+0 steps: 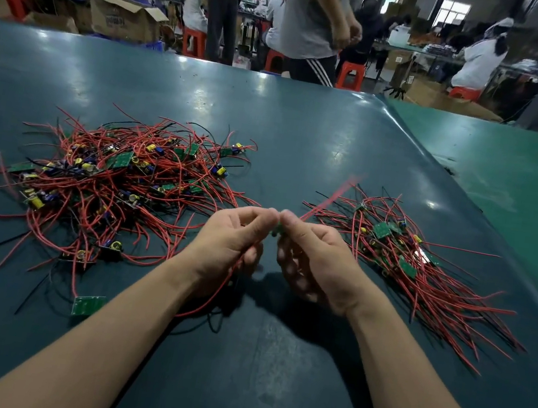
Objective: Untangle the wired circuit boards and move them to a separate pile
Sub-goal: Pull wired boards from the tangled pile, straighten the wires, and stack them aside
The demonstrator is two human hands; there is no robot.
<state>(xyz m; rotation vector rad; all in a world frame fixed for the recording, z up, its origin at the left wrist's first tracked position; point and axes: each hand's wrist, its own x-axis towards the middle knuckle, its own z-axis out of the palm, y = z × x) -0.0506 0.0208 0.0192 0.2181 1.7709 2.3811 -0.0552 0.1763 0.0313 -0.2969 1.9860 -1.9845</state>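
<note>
both forearms come up from the bottom edge and meet at the middle of the dark green table (306,122), where my left hand (232,243) and my right hand (313,262) sit thumb to thumb. between the thumbs and forefingers i pinch one small green circuit board (277,231), mostly hidden by the fingertips. its red wires (221,287) run two ways: one bundle drops back through my left palm toward six o'clock and loops onto the table, another streaks off blurred toward one o'clock.

seen from the hands, the tangled pile (115,182) lies at about ten o'clock, and the sorted pile (415,262) at about three o'clock, just beside my right wrist. its wires are combed mostly one way, toward four or five o'clock.

so the board's way out is rightward, and my right hand is plainly the nearer one to carry it. i judge the trailing wires under my left hand must come free first, then lie along that same four o'clock line. a stray board (87,304) lies alone at about eight o'clock.
</note>
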